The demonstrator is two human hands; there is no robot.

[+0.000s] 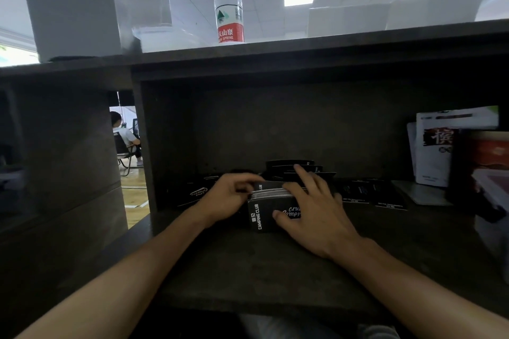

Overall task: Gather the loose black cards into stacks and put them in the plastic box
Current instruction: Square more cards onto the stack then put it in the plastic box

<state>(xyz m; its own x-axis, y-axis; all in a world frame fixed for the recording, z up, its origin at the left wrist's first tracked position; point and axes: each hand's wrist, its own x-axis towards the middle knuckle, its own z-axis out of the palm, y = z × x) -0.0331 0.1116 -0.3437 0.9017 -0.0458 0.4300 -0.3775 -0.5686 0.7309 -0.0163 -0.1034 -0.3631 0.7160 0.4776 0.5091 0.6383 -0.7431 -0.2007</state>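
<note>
A stack of black cards (261, 215) printed "CAMPING CLUB" stands on edge on the dark desk, held between both hands. My left hand (225, 195) grips its left end. My right hand (311, 212) wraps over its top and front, thumb on the front card. More loose black cards lie behind (292, 166), to the left (197, 192) and to the right (371, 192). A clear plastic box (165, 38) sits up on the shelf top, left of a water bottle.
A water bottle (228, 3) with a red cap stands on the shelf top (330, 41). Booklets and boxes (451, 151) lean at the right of the alcove. A dark partition (146, 151) walls the left side. A person sits in the distance (124, 137).
</note>
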